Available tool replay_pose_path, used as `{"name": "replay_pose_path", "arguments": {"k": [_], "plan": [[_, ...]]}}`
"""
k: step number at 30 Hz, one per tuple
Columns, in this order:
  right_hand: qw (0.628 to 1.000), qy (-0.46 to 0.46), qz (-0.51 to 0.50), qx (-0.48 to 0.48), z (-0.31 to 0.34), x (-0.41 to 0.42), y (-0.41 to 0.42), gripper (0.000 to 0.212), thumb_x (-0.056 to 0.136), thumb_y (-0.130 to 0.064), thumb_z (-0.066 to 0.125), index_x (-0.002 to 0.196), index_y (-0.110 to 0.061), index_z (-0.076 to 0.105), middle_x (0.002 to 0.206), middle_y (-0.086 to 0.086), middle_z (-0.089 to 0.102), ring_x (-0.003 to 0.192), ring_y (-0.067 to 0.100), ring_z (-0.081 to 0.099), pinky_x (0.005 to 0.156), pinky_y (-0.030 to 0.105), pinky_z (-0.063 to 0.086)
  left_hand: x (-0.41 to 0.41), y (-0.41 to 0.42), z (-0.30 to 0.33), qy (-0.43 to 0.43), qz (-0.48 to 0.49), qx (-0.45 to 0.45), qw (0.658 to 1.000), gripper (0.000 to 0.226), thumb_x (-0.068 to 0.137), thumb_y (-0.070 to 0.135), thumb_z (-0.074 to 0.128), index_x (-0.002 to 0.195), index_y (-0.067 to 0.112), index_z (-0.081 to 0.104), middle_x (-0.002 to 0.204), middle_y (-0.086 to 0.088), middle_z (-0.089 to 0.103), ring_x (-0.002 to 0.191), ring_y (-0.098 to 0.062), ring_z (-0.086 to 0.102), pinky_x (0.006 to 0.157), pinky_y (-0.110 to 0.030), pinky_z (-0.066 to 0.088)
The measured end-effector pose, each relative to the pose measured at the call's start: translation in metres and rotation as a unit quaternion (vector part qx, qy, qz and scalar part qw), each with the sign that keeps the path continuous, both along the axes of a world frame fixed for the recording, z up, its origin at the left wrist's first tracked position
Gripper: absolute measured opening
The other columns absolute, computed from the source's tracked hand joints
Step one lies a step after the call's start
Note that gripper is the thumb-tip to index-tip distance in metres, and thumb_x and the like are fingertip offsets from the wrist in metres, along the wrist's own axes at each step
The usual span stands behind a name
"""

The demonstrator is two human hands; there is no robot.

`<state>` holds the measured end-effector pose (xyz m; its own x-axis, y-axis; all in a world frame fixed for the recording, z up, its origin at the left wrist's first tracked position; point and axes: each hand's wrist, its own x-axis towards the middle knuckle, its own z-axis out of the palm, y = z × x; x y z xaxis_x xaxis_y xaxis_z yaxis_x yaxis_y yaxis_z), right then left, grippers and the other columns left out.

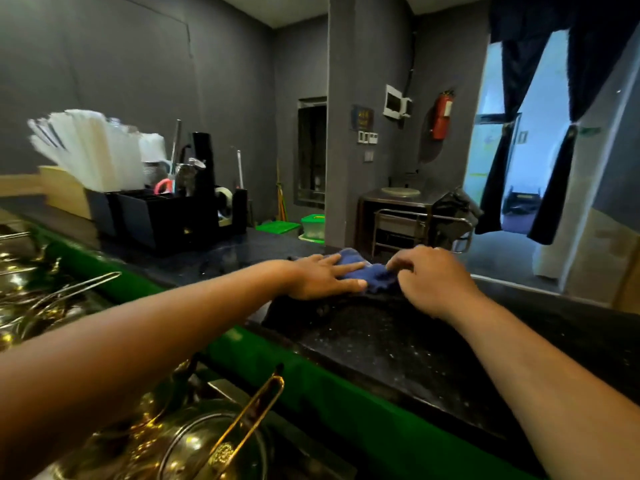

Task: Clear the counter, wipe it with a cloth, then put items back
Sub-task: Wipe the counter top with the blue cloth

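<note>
A blue cloth lies crumpled on the dark speckled counter, near its far edge. My left hand rests flat on the cloth's left part, fingers spread. My right hand pinches the cloth's right edge with bent fingers. Part of the cloth is hidden under both hands.
A black organizer with white straws, utensils and a tape dispenser stands on the counter to the left. A green ledge borders the counter's near side. Below it sit gold-trimmed pots with glass lids. A fire extinguisher hangs on the far wall.
</note>
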<state>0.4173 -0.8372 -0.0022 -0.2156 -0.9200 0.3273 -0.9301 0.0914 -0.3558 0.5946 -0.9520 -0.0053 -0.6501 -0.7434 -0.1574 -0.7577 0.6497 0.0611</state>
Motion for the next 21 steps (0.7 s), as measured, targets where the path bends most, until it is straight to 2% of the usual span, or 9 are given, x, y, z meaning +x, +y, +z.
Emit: {"name": "replay_pose_path", "arguments": {"k": [3,6,8,10,12,14,17,21], "plan": [[0.998,0.014,0.021,0.064,-0.001,0.003,0.009,0.033,0.087,-0.026,0.047,0.103,-0.037,0.073,0.127,-0.006,0.066,0.119,0.023,0.058,0.103,0.046,0.046,0.030,-0.049,0.000,0.021,0.133,-0.029,0.991,0.062,0.102,0.062,0.021,0.158,0.041,0.006,0.167,-0.007,0.004,0.153,-0.034,0.007,0.122,-0.052,0.006],[0.997,0.018,0.025,0.069,0.002,0.004,0.012,0.032,0.092,-0.027,0.046,0.108,-0.035,0.073,0.127,-0.009,0.065,0.118,0.019,0.057,0.103,0.047,0.046,0.049,-0.083,-0.006,0.019,0.250,-0.040,0.967,0.067,0.096,0.067,0.018,0.158,0.042,0.008,0.167,-0.012,0.004,0.151,-0.043,0.009,0.120,-0.061,0.010],[0.997,0.022,0.029,0.072,0.003,0.008,0.010,0.031,0.093,-0.028,0.046,0.108,-0.035,0.073,0.124,-0.010,0.066,0.115,0.017,0.058,0.102,0.046,0.047,0.046,-0.087,-0.010,0.023,0.264,-0.042,0.963,0.073,0.090,0.069,0.015,0.158,0.042,0.008,0.166,-0.016,0.005,0.149,-0.046,0.011,0.119,-0.062,0.013],[0.996,0.030,0.038,0.077,0.004,0.013,0.006,0.031,0.093,-0.029,0.047,0.109,-0.035,0.073,0.122,-0.011,0.066,0.113,0.016,0.058,0.100,0.045,0.048,0.048,-0.070,-0.012,0.026,0.224,-0.050,0.973,0.077,0.085,0.068,0.013,0.157,0.042,0.007,0.166,-0.016,0.007,0.150,-0.044,0.010,0.119,-0.061,0.013],[0.995,0.046,0.047,0.080,0.004,0.019,0.003,0.029,0.093,-0.032,0.048,0.111,-0.037,0.071,0.122,-0.010,0.065,0.113,0.016,0.058,0.099,0.045,0.049,0.059,-0.055,-0.016,0.013,0.208,-0.046,0.977,0.074,0.089,0.066,0.013,0.158,0.041,0.003,0.166,-0.017,0.003,0.151,-0.044,0.006,0.120,-0.062,0.009],[0.992,0.076,0.053,0.085,0.005,0.025,0.001,0.029,0.093,-0.035,0.049,0.115,-0.038,0.068,0.123,-0.009,0.064,0.113,0.016,0.057,0.097,0.043,0.050,0.075,-0.045,-0.021,0.002,0.301,-0.034,0.953,0.070,0.098,0.062,0.014,0.160,0.031,0.000,0.166,-0.017,-0.003,0.151,-0.043,0.001,0.122,-0.057,0.002],[0.988,0.115,0.049,0.094,0.004,0.030,0.006,0.034,0.095,-0.038,0.050,0.126,-0.039,0.062,0.131,-0.009,0.060,0.118,0.014,0.055,0.097,0.039,0.049,0.094,-0.034,-0.015,0.010,0.428,0.005,0.904,0.070,0.106,0.050,0.010,0.157,0.002,0.004,0.165,-0.019,0.006,0.152,-0.035,0.005,0.121,-0.045,0.005],[0.985,0.129,0.048,0.100,0.003,0.030,0.016,0.038,0.097,-0.038,0.050,0.134,-0.040,0.056,0.141,-0.010,0.054,0.125,0.014,0.051,0.099,0.034,0.046,0.118,-0.036,-0.004,0.040,0.502,0.042,0.863,0.064,0.109,0.041,0.014,0.153,-0.006,0.012,0.163,-0.019,0.017,0.151,-0.030,0.016,0.120,-0.035,0.013]]}}
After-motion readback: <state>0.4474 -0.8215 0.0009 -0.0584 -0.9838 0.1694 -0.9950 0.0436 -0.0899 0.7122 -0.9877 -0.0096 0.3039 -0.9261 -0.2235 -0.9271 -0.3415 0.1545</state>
